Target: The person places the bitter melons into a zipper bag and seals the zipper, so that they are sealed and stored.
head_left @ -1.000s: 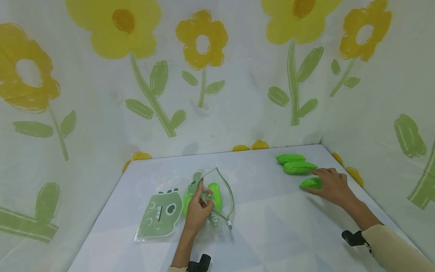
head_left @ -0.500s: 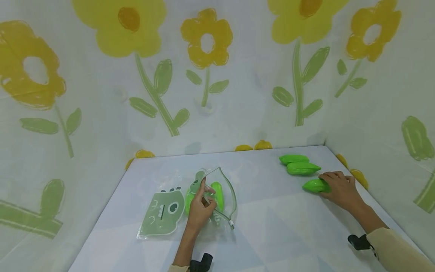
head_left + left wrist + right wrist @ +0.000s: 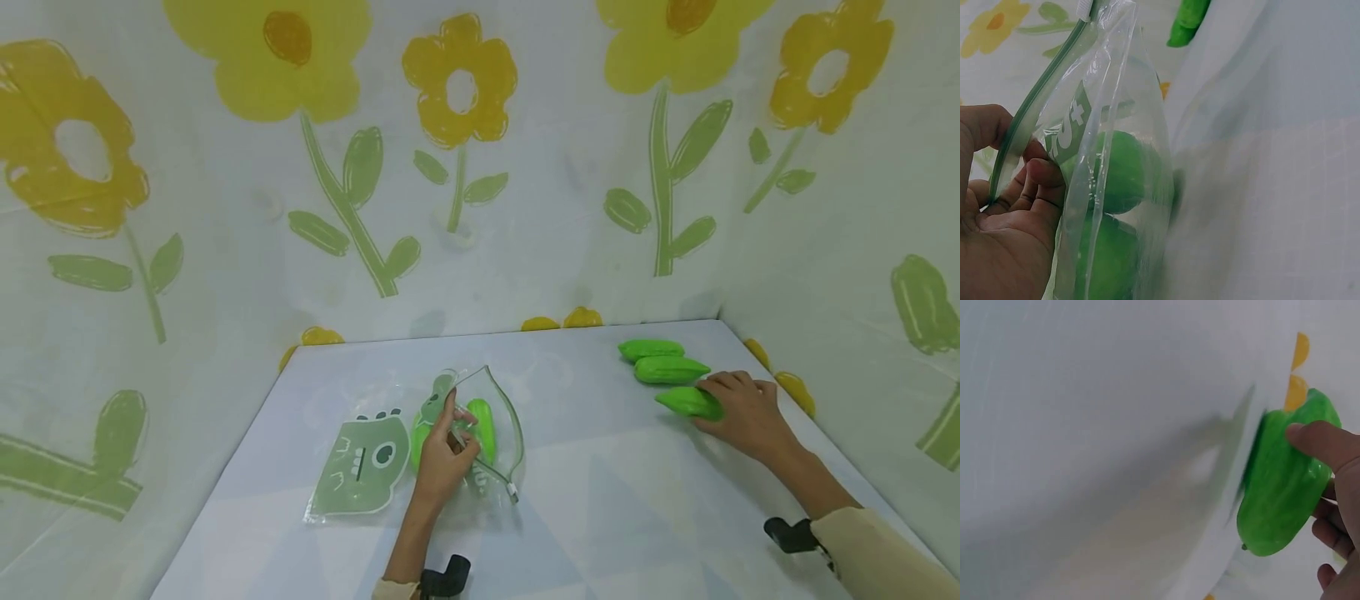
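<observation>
My left hand [image 3: 442,462] pinches the green-edged rim of a clear zipper bag [image 3: 1066,87], whose mouth gapes with the white slider at one end. Inside the bag lie green toy vegetables [image 3: 1119,172], seen through the plastic. At the table's right side, my right hand [image 3: 742,417] grips a ridged, tapered green toy vegetable [image 3: 1285,481], thumb on one side and fingers on the other. Just behind that hand two similar green toy vegetables [image 3: 667,370] lie side by side on the table.
A flat clear bag with a green cartoon monster face [image 3: 360,467] lies left of the zipper bag. The white table [image 3: 570,517] meets flower-printed cloth walls [image 3: 525,250] at the back and sides. Dark wrist cameras [image 3: 446,577] sit on both forearms.
My right hand has closed its hold on the toy vegetable and shifted it slightly left and up. The left hand keeps its pinch on the bag rim.
</observation>
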`<state>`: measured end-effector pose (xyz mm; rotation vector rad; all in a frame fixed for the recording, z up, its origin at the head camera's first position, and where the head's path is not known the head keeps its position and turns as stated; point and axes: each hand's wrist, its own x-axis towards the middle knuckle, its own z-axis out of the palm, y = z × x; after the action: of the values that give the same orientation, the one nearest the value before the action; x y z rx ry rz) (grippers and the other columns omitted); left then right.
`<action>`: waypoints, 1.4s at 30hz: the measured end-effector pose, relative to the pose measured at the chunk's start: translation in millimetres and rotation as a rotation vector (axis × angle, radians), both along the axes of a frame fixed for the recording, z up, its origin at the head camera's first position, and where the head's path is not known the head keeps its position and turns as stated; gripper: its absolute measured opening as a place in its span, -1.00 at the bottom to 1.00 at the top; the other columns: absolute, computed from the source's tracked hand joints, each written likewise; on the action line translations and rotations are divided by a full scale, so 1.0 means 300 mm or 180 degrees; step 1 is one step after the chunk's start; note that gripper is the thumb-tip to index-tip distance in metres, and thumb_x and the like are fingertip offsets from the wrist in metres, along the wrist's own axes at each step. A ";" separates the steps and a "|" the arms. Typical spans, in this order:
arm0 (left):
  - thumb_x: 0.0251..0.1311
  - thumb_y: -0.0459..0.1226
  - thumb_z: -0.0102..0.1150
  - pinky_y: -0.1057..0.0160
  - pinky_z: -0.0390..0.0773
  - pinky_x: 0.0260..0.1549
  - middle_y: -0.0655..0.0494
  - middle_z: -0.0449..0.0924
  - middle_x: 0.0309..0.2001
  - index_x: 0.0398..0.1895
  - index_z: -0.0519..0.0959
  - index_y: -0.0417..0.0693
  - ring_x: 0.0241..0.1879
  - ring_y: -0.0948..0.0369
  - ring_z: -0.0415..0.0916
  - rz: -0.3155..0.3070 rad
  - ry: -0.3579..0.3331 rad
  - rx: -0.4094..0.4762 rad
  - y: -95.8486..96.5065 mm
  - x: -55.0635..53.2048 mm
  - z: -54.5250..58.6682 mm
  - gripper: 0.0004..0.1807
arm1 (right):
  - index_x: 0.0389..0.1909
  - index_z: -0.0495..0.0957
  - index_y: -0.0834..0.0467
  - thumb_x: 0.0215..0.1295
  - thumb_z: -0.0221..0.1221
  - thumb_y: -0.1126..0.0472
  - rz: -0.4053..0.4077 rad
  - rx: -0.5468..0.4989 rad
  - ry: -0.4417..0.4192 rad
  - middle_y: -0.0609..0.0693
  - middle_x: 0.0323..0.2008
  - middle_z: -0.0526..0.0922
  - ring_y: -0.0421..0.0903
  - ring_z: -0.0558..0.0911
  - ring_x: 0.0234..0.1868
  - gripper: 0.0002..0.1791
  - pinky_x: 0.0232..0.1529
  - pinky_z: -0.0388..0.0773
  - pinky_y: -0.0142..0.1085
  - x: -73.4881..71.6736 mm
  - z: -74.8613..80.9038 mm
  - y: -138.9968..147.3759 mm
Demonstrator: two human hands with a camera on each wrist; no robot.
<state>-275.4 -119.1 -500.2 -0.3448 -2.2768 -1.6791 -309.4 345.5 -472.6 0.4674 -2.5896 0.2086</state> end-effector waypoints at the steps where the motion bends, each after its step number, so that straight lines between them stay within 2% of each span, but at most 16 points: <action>1: 0.24 -0.45 0.09 0.38 0.33 -0.54 0.17 0.55 -0.02 0.60 0.06 -0.03 -0.57 0.32 0.19 0.0000 0.0000 0.0001 0.000 0.000 0.000 -0.16 | -0.02 0.63 0.30 -0.16 0.57 0.08 0.0002 -0.0030 0.0003 0.25 -0.07 0.59 0.25 0.44 -0.02 -0.34 -0.17 0.19 0.20 0.002 0.004 -0.009; 7: 0.26 -0.46 0.09 0.40 0.31 -0.53 0.17 0.54 -0.02 0.60 0.05 0.00 -0.56 0.33 0.19 -0.0006 -0.0035 0.0021 0.001 0.003 0.003 -0.16 | -0.07 0.64 0.32 -0.14 0.56 0.06 0.0059 -0.0287 0.0038 0.28 -0.09 0.59 0.24 0.44 -0.05 -0.38 -0.22 0.15 0.14 0.020 0.036 -0.076; 11: 0.24 -0.48 0.11 0.39 0.31 -0.54 0.10 0.55 -0.01 0.59 0.08 -0.03 -0.56 0.32 0.19 -0.0015 0.0029 0.0062 0.001 0.004 0.002 -0.16 | -0.06 0.64 0.31 -0.11 0.55 0.06 0.0099 -0.0415 0.0000 0.29 -0.08 0.62 0.21 0.45 -0.07 -0.39 -0.22 0.14 0.11 0.028 0.054 -0.127; 15: 0.24 -0.48 0.12 0.39 0.32 -0.53 0.06 0.55 -0.01 0.58 0.09 -0.05 -0.54 0.31 0.21 -0.0028 0.0067 0.0075 -0.001 0.002 -0.003 -0.17 | -0.07 0.64 0.29 -0.08 0.54 0.07 0.0170 -0.0522 -0.0043 0.24 -0.09 0.65 0.18 0.46 -0.06 -0.43 -0.20 0.15 0.09 0.039 0.067 -0.178; 21: 0.24 -0.45 0.11 0.40 0.33 -0.52 0.14 0.54 -0.01 0.60 0.06 -0.01 -0.54 0.32 0.21 -0.0011 0.0014 0.0039 0.000 0.001 -0.005 -0.15 | -0.11 0.67 0.27 -0.10 0.55 0.08 0.0304 -0.0636 0.0038 0.16 -0.15 0.68 0.21 0.49 0.01 -0.46 -0.16 0.17 0.12 0.047 0.080 -0.250; 25: 0.23 -0.46 0.12 0.40 0.33 -0.52 0.12 0.54 0.00 0.59 0.07 -0.03 -0.54 0.33 0.21 -0.0007 0.0052 0.0041 -0.002 0.001 -0.003 -0.15 | -0.13 0.67 0.24 -0.09 0.55 0.06 0.0360 -0.0694 0.0035 0.11 -0.19 0.67 0.19 0.50 0.00 -0.49 -0.16 0.18 0.12 0.050 0.085 -0.288; 31: 0.23 -0.48 0.13 0.40 0.32 -0.53 0.06 0.55 0.00 0.58 0.09 -0.04 -0.54 0.30 0.22 -0.0025 0.0076 0.0088 0.000 0.003 -0.003 -0.16 | -0.15 0.69 0.20 -0.06 0.54 0.05 0.0430 -0.0871 -0.0071 0.05 -0.22 0.68 0.18 0.50 -0.02 -0.53 -0.12 0.20 0.18 0.060 0.096 -0.331; 38: 0.25 -0.44 0.11 0.39 0.34 -0.52 0.13 0.53 0.00 0.60 0.06 -0.03 -0.53 0.32 0.21 0.0016 0.0010 0.0018 -0.001 0.001 0.002 -0.16 | -0.13 0.71 0.20 0.03 0.50 0.01 0.0567 -0.1110 -0.0356 0.01 -0.23 0.69 0.15 0.56 -0.06 -0.55 -0.02 0.22 0.22 0.068 0.114 -0.385; 42: 0.25 -0.50 0.10 0.40 0.32 -0.51 -0.02 0.55 0.00 0.57 0.08 -0.21 -0.54 0.30 0.21 0.0008 0.0008 0.0009 0.009 0.045 0.070 -0.19 | -0.11 0.71 0.19 0.09 0.47 -0.02 0.0606 -0.1131 -0.0489 -0.01 -0.22 0.69 0.07 0.57 -0.11 -0.55 -0.05 0.36 0.08 0.072 0.118 -0.413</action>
<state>-261.7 -116.3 -479.0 -0.3430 -2.2720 -1.6796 -287.8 221.6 -437.2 0.5828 -2.5744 0.7822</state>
